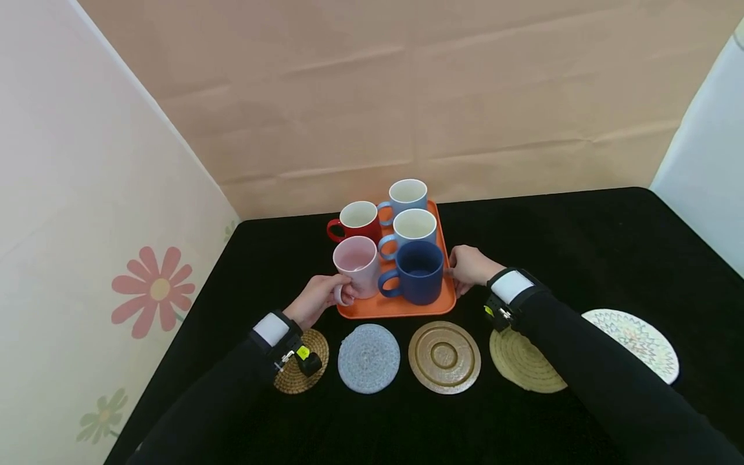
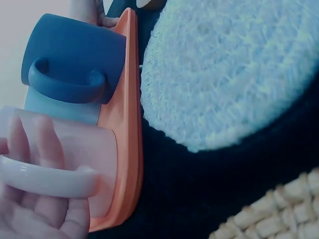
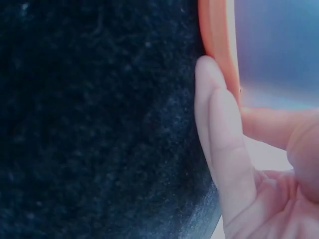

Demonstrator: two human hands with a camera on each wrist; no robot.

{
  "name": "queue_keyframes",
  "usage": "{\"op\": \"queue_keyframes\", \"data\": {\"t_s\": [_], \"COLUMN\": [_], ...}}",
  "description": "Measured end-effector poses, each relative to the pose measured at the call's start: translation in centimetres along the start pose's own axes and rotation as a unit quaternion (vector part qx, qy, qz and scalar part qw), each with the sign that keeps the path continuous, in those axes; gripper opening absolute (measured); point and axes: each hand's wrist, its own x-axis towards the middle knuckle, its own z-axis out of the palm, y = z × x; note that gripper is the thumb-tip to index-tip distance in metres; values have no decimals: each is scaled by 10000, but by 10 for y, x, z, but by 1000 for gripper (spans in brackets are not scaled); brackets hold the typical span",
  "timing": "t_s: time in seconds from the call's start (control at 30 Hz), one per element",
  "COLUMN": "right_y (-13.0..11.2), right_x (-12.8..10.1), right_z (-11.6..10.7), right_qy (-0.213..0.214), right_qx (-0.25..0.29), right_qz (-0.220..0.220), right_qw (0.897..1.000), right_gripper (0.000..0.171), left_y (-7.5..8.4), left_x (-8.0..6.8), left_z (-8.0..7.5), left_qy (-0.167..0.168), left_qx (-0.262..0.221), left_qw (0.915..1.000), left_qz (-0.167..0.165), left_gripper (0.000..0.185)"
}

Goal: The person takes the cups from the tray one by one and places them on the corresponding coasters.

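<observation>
An orange tray [image 1: 401, 309] on the black table carries a red mug [image 1: 356, 221], two light blue mugs [image 1: 407, 194], a pink mug [image 1: 357, 265] and a dark blue mug [image 1: 420, 274]. My left hand [image 1: 322, 298] grips the pink mug's handle [image 2: 50, 179] at the tray's front left corner, fingers curled through it. My right hand [image 1: 471, 266] pinches the tray's right rim [image 3: 217, 35] beside the dark blue mug [image 3: 279, 50], with a finger along the outer edge and the thumb across the top.
A row of round coasters lies in front of the tray: brown woven [image 1: 290, 381] under my left wrist, light blue knitted [image 1: 369, 358], ringed wooden [image 1: 444, 356], straw [image 1: 523, 368] and white patterned [image 1: 639, 339]. A flowered wall stands left, beige paper behind.
</observation>
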Motion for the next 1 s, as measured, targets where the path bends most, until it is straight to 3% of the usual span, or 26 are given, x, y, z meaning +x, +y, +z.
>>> {"op": "queue_keyframes", "data": {"t_s": [0.23, 0.43, 0.53, 0.67, 1.0], "right_y": [-4, -8, -11, -12, -14], "right_x": [2, 5, 5, 5, 2], "right_z": [-4, -5, -5, -5, -5], "right_qy": [-254, -413, -494, -522, -449], "right_qx": [-47, -194, -137, -115, -199], "right_qz": [145, 191, 250, 304, 380], "right_qw": [9996, 9988, 9984, 9981, 9981], "right_gripper": [11, 12, 11, 12, 13], "left_y": [-3, -7, -8, -9, -10], "left_x": [7, 12, 10, 6, -13], "left_z": [-3, -13, -16, -12, 8], "left_qy": [-737, -1716, -1962, -1846, -871], "left_qx": [-188, -323, -295, -301, -679], "left_qw": [9970, 9844, 9794, 9803, 9910], "left_qz": [107, 232, 366, 628, 753], "left_gripper": [44, 39, 39, 39, 39]}}
